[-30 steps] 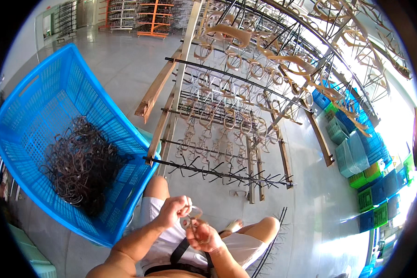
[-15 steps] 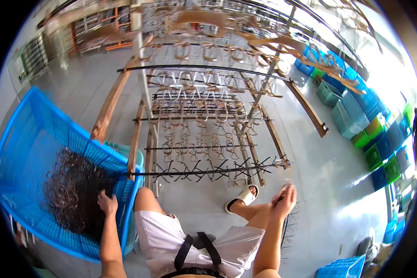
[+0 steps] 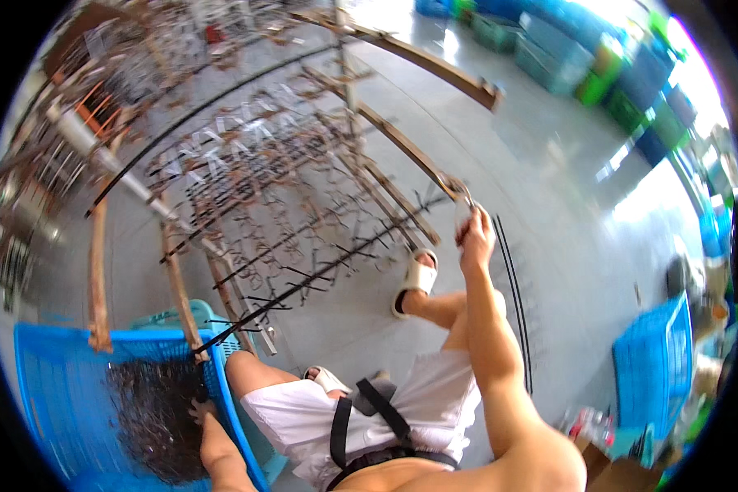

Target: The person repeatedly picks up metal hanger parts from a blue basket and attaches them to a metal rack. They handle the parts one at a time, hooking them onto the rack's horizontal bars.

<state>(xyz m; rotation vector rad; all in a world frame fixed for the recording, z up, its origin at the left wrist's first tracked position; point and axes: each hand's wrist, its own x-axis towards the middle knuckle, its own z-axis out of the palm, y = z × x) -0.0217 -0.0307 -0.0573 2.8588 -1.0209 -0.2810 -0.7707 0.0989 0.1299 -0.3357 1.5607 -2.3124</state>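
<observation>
My left hand (image 3: 201, 408) reaches down into a blue plastic basket (image 3: 57, 365) at lower left. Its fingers rest in a heap of dark wire pieces (image 3: 152, 410), which partly hides them. My right hand (image 3: 476, 238) is stretched forward with a small pale piece (image 3: 462, 211) pinched at the fingertips. It is held against the right end of a long black bar with pegs (image 3: 303, 283) on a wooden drying rack (image 3: 180, 287). Many similar pieces hang in rows on the rack. I am seated, with my legs out in front.
My foot in a white sandal (image 3: 418, 279) rests under the rack. Thin black rods (image 3: 512, 287) lie on the grey floor to the right. Another blue crate (image 3: 656, 369) stands at right, and stacked blue and green crates (image 3: 599, 57) at the far top right.
My view has swung right and down. My left hand stays in the basket's heap. My right arm has stretched further, bringing the pale piece to the end of the pegged bar.
</observation>
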